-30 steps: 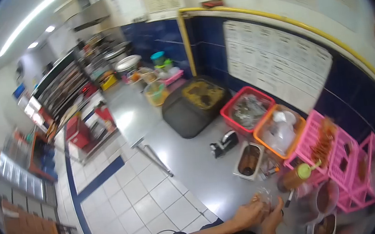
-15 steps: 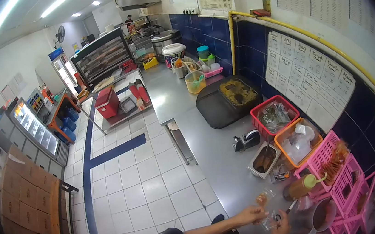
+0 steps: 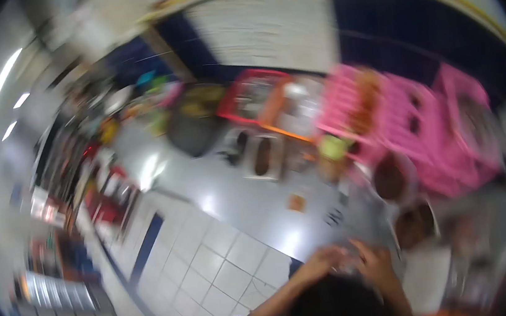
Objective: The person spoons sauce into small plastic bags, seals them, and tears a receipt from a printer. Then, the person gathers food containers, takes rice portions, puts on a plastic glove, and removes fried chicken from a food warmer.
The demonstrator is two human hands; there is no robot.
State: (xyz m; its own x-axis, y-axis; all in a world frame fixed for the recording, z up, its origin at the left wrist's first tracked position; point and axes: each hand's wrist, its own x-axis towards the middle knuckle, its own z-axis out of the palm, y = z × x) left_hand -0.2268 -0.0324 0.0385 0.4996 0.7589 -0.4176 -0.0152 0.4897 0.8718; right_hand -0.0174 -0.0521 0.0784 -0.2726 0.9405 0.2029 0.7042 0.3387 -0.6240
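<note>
My left hand [image 3: 322, 263] is near the counter's front edge, its fingers closed on what looks like a small clear plastic bag [image 3: 342, 265]. Close to the bag's other side is my right hand [image 3: 374, 264]; blur hides whether its fingers grip it. Black-handled scissors [image 3: 333, 217] lie on the steel counter [image 3: 238, 191] beyond my hands. A small packet with orange-brown contents [image 3: 296, 203] rests farther left. Behind the scissors stands a sauce bottle with a yellow-green top [image 3: 332, 155].
Pink baskets [image 3: 410, 115] line the wall on the right. A brown-filled tub [image 3: 392, 178] and a second container [image 3: 415, 225] stand right of my hands. Farther left are a metal pan [image 3: 263, 158], a tape dispenser [image 3: 234, 146], an orange basket [image 3: 294, 112] and a red basket [image 3: 249, 96].
The view has swung right and blurred. The scissors, earlier at my right hand, now lie on the counter. The orange-brown packet, earlier by my left hand, lies apart from it.
</note>
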